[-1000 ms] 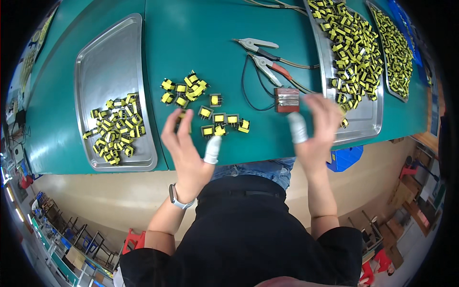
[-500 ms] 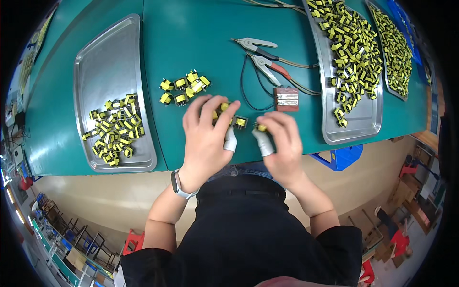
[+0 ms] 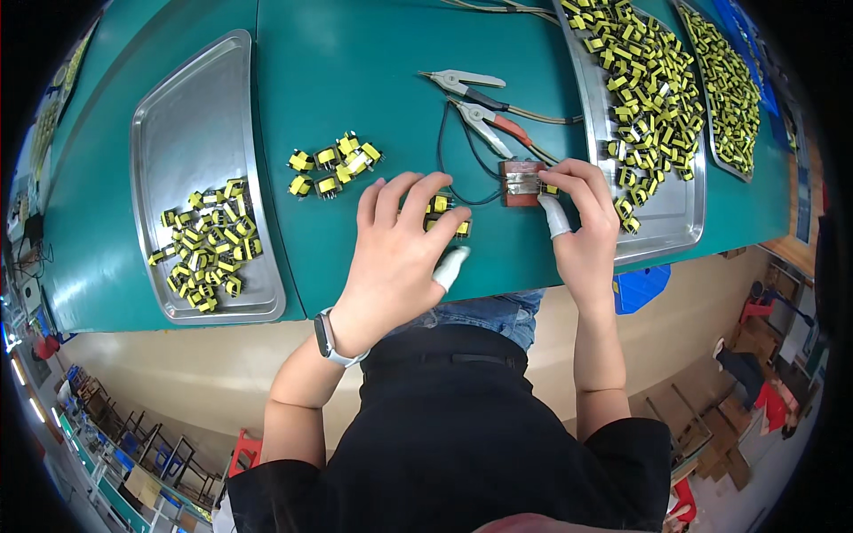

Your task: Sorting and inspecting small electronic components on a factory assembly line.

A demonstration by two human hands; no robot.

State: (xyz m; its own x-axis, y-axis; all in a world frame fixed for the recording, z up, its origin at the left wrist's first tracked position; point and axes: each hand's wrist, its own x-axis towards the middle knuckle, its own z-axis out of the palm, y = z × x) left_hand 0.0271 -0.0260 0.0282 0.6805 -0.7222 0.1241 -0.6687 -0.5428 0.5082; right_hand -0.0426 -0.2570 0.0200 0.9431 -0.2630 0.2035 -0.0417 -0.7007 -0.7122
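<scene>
Right hand (image 3: 582,218) moved to brown block (image 3: 520,182) | green table (image 3: 373,98) | workshop floor

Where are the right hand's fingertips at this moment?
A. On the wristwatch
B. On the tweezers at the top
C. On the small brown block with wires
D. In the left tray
C: the right hand pinches a yellow part at the edge of the brown block, apart from the tweezers.

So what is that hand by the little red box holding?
The right hand pinches a small yellow part by its sides, against the red box.
</scene>
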